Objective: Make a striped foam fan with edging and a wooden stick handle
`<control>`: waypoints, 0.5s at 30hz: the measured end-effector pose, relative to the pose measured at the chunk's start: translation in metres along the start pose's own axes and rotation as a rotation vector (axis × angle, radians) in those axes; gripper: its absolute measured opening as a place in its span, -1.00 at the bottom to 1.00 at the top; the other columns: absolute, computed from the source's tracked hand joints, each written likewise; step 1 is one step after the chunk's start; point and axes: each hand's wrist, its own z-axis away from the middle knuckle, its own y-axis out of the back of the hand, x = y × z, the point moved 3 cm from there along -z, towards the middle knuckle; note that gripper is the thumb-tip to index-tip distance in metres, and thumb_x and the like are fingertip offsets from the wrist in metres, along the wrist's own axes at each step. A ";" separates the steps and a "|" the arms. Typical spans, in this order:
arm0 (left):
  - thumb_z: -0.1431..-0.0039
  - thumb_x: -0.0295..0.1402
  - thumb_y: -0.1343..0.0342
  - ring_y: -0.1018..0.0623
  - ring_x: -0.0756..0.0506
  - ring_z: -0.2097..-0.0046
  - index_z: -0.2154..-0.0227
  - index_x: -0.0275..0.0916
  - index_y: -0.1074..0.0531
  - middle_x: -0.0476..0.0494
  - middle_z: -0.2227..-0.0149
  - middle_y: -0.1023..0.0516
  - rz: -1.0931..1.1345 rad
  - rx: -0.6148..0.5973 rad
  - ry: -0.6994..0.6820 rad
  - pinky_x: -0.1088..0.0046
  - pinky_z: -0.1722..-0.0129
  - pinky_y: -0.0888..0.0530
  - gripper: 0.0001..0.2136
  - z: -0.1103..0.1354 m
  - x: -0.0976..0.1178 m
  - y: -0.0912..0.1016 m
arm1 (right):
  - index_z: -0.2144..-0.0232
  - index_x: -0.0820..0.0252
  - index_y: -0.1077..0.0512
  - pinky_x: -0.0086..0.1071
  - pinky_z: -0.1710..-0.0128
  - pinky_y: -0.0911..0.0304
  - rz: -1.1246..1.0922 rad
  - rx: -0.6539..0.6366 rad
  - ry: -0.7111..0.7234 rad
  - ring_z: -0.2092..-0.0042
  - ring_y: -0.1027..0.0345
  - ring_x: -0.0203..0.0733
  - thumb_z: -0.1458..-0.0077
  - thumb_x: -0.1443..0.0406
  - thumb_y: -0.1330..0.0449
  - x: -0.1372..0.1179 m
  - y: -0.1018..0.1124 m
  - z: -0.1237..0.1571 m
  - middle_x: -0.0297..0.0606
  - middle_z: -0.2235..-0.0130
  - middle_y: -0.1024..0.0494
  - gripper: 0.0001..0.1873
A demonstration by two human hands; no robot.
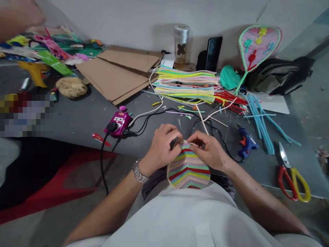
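A rounded, multicoloured striped pipe-cleaner panel with a pale rim is held close to my body at the table's front edge. My left hand pinches its upper left edge, with thumb and fingers curled together. On the other side, my right hand grips the narrow top with bent fingers. From near that hand a cream pipe cleaner runs up onto the table. Exactly what lies between the fingertips is too small to tell.
Pipe-cleaner bundles lie mid-table beside cardboard. A blue glue gun, scissors and blue pipe cleaners are at right. A pink power socket trails cables. Behind stand a bottle and a decorated fan. Another person's hand shows upper left.
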 end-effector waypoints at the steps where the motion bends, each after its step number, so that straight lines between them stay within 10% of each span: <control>1: -0.15 -0.51 -0.10 -0.47 -0.19 0.08 0.30 -0.18 -0.46 -0.15 0.14 -0.51 0.007 0.001 -0.003 0.18 0.02 -0.36 -0.88 0.000 -0.001 0.000 | 0.21 0.20 -0.54 -0.42 0.38 -0.15 -0.013 -0.002 0.001 0.39 -0.28 -0.30 -0.19 0.33 -0.21 0.000 0.000 -0.001 -0.34 0.35 -0.55 -0.87; 15: -0.22 -0.43 -0.11 -0.49 -0.19 0.09 0.32 -0.19 -0.48 -0.14 0.19 -0.51 0.025 -0.004 0.032 0.19 0.03 -0.36 -0.94 -0.002 -0.003 -0.001 | 0.34 0.20 -0.55 -0.41 0.42 -0.15 -0.076 0.070 -0.014 0.43 -0.28 -0.30 -0.15 0.19 -0.29 0.009 0.013 -0.013 -0.34 0.44 -0.55 -0.82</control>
